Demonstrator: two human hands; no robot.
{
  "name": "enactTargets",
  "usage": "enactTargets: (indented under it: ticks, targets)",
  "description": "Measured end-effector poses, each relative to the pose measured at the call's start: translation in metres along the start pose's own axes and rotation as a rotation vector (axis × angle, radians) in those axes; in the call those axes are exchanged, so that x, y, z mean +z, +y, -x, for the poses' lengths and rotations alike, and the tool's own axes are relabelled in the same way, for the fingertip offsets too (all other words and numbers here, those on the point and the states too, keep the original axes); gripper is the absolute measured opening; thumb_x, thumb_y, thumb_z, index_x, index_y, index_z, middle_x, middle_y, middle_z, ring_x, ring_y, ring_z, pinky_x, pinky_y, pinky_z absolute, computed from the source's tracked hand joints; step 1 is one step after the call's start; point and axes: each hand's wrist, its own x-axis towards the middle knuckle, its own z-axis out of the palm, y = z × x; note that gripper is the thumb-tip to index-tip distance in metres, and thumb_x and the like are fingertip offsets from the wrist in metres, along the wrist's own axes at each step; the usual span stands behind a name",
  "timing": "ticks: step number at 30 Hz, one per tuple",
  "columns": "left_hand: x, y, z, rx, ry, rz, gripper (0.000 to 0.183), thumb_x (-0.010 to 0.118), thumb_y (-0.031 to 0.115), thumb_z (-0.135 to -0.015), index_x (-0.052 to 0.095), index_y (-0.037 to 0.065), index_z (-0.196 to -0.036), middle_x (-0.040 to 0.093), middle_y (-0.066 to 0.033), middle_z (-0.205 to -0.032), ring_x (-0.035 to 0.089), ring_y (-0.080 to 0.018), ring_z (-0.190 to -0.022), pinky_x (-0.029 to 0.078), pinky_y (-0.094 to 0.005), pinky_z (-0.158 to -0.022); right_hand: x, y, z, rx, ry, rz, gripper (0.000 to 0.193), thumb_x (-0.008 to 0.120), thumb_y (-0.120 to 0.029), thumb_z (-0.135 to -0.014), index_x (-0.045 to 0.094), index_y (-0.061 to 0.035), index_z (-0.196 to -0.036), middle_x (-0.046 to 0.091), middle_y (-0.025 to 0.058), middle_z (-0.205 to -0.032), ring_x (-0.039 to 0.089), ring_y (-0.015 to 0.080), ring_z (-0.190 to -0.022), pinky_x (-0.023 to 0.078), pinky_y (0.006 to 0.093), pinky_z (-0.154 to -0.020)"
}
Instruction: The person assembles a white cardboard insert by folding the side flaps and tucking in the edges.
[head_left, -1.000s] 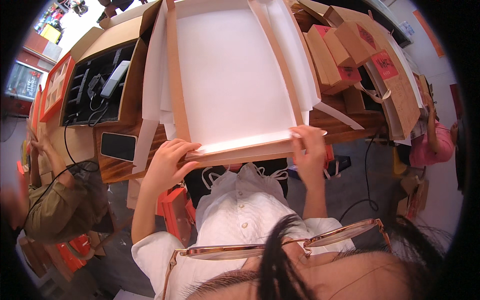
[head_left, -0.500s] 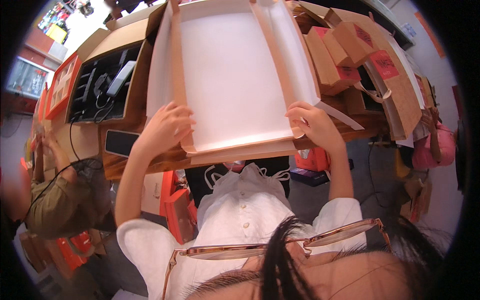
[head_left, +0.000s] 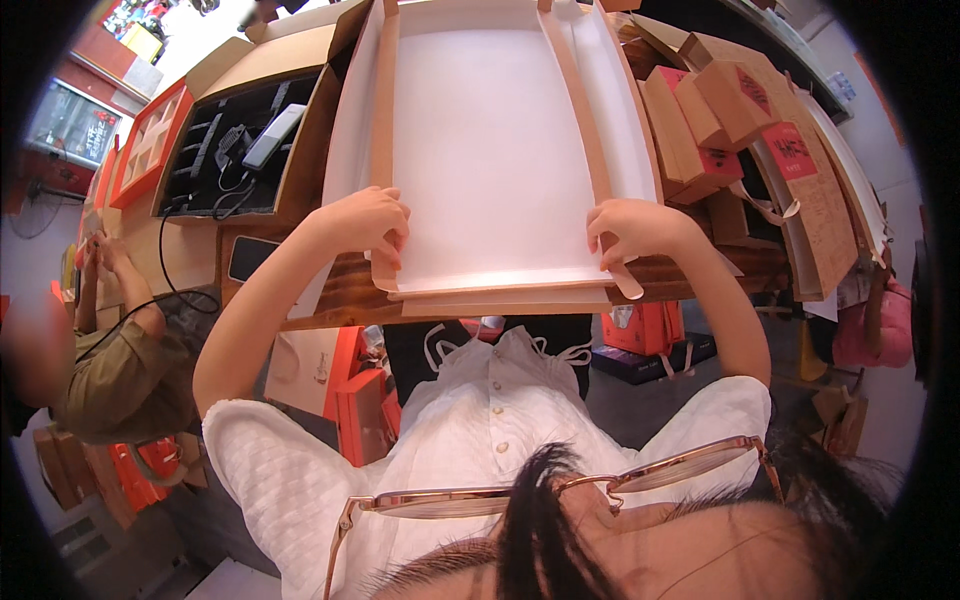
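Note:
A large cardboard box blank [head_left: 490, 150], white inside with brown folded edges, lies in front of me on the wooden table. Its long side walls stand partly raised, and a narrow flap [head_left: 505, 300] runs along the near edge. At the near left corner my left hand [head_left: 372, 225] has its fingers curled over the brown strip of the left wall. My right hand [head_left: 635, 230] pinches the matching strip at the near right corner, where a tab end sticks out below the fingers. Both thumbs are mostly hidden.
Left of the blank stands an open carton [head_left: 255, 150] with black lining, holding a white device [head_left: 275, 137] and cables. A dark phone [head_left: 250, 258] lies nearby. Brown boxes [head_left: 690, 135] are stacked at right. People work at both sides; orange boxes [head_left: 362, 415] sit below the table.
The view has shifted, so the table things appear farther right. My elbows have spread outward, and both hands have changed their hold at the near corners, with the fingers now pointing more downward.

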Motion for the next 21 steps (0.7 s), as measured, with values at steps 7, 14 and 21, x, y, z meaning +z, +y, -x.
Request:
enactTargets:
  ticks: [7,14,21]
  targets:
    - [0.0,-0.007,-0.001,0.025,-0.016,-0.033,0.021,0.083,0.028,-0.069,0.078,0.01,-0.079,0.069,-0.0004,-0.083,0.052,-0.0233,-0.093,0.044,-0.0351,-0.087,-0.006,0.017,-0.004,0.008,-0.085,-0.124,0.022,0.079,-0.01,-0.068,0.069,0.0017,-0.083,0.068,0.0135,-0.086,0.066,0.0305,-0.081,0.052,0.0371,-0.071]
    - [0.014,-0.003,-0.009,-0.033,-0.018,-0.074,0.022,0.084,0.029,-0.068,0.076,0.01,-0.074,0.068,-0.002,-0.081,0.053,-0.0237,-0.095,0.044,-0.0353,-0.088,0.008,0.023,-0.012,0.047,0.069,0.106,0.017,0.082,-0.008,-0.064,0.069,-0.0016,-0.072,0.067,0.0124,-0.067,0.067,0.0305,-0.068,0.052,0.0398,-0.064]
    - [0.04,0.001,0.0,-0.092,0.206,-0.006,0.024,0.081,0.02,-0.07,0.067,0.008,-0.085,0.065,-0.0059,-0.093,0.055,-0.0275,-0.103,0.046,-0.0389,-0.09,0.03,0.021,-0.006,0.074,0.272,0.123,0.023,0.082,-0.004,-0.058,0.061,-0.002,-0.066,0.06,0.0121,-0.091,0.064,0.0313,-0.086,0.052,0.0405,-0.071]
